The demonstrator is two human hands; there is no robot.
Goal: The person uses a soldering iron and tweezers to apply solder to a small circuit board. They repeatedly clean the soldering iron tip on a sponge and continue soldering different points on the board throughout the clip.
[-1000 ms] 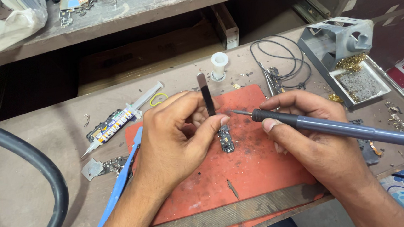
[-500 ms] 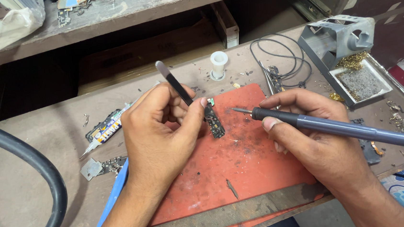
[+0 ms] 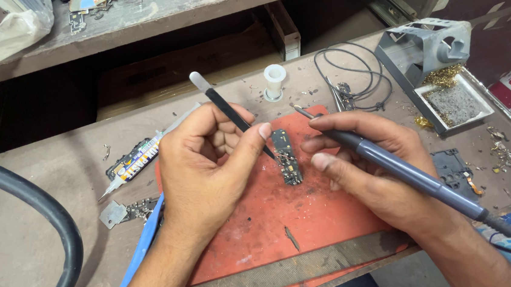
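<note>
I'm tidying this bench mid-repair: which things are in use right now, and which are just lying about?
In use: left hand holding black tweezers; right hand holding soldering iron; small circuit board; red mat.

Lying about: paste syringe, white spool, coiled wire, iron stand, blue tool.

Repair workshop — soldering iron (image 3: 403, 171); circuit board (image 3: 286, 157)

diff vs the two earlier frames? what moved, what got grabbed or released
The left hand tilted the tweezers from nearly upright to leaning up-left, tips staying at the small board. The board sat near the same spot on the red mat, turning slightly. Nothing was taken or let go. The right hand kept the soldering iron, tip raised beside the board. Syringe, stand and spool unchanged.
</note>
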